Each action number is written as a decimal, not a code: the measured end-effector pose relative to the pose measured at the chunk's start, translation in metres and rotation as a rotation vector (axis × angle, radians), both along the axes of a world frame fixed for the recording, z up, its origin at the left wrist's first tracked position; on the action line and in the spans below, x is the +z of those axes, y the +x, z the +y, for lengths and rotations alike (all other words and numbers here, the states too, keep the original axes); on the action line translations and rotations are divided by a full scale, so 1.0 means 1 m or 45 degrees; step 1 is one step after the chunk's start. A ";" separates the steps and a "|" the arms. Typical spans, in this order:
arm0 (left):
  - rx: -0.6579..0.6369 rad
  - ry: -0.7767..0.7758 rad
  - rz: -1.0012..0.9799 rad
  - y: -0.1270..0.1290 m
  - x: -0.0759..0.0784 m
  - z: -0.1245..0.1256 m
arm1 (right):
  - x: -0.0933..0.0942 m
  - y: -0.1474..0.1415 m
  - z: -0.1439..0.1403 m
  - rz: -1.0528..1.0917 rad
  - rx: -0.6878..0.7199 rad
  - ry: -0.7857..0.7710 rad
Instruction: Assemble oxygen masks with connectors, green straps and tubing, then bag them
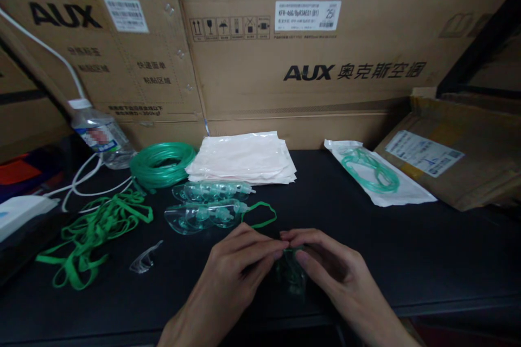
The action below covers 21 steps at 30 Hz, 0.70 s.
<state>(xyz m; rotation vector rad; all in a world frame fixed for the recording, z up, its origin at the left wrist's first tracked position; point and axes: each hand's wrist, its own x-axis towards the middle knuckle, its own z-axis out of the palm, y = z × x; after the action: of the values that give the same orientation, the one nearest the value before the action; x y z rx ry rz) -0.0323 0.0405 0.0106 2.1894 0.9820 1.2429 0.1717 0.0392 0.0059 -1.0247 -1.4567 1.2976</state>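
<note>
My left hand point(240, 260) and my right hand point(331, 265) meet at the front of the black table, fingertips pinched together. Between them is a clear green plastic oxygen mask point(292, 279), partly hidden and dim. A short bit of green elastic strap point(288, 250) shows at the fingertips of both hands. Just beyond my left hand lie two rows of nested green masks point(203, 216), the nearer one with a loop of green strap point(264, 223) at its end. A tangled heap of green elastic straps point(97, 230) lies to the left, near some small clear plastic pieces point(146, 259).
Behind the masks sit a coil of green tubing point(163, 165) and a stack of white pouches point(244, 157). A bagged green tube point(372, 171) lies at right beside a cardboard box point(459, 146). At left stand a plastic bottle point(101, 133) and white cables. Large cartons point(252, 87) wall the back.
</note>
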 end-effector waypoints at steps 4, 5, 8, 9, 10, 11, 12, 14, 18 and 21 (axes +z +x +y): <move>-0.027 0.055 0.039 0.001 0.003 0.000 | -0.006 -0.002 0.002 0.003 -0.034 0.112; -0.032 0.067 0.042 0.002 0.004 -0.001 | -0.007 -0.002 0.001 -0.010 -0.043 0.139; -0.019 0.061 0.026 0.004 0.005 -0.002 | -0.005 -0.003 0.000 -0.061 -0.056 0.187; -0.008 0.032 0.024 0.004 0.006 -0.002 | -0.004 -0.003 0.000 -0.073 -0.057 0.200; 0.005 -0.008 0.028 0.005 0.007 -0.003 | -0.003 -0.004 -0.001 -0.083 -0.059 0.217; 0.016 -0.056 0.041 0.005 0.008 -0.004 | -0.003 -0.004 -0.002 -0.093 -0.058 0.242; 0.027 -0.104 0.065 0.006 0.010 -0.005 | -0.003 -0.004 -0.003 -0.107 -0.056 0.272; 0.036 -0.178 0.127 0.006 0.012 -0.006 | -0.004 -0.004 -0.005 -0.150 -0.049 0.334; 0.044 -0.243 0.195 0.005 0.011 -0.010 | -0.007 -0.004 -0.007 -0.237 -0.048 0.456; 0.059 -0.276 0.222 0.005 0.009 -0.011 | -0.009 -0.004 -0.008 -0.285 -0.057 0.543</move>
<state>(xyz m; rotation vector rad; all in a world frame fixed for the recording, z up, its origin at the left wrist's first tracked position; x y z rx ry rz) -0.0278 0.0298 0.0195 2.1404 1.1830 0.9273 0.1678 0.0313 -0.0034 -0.9270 -1.7728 0.8061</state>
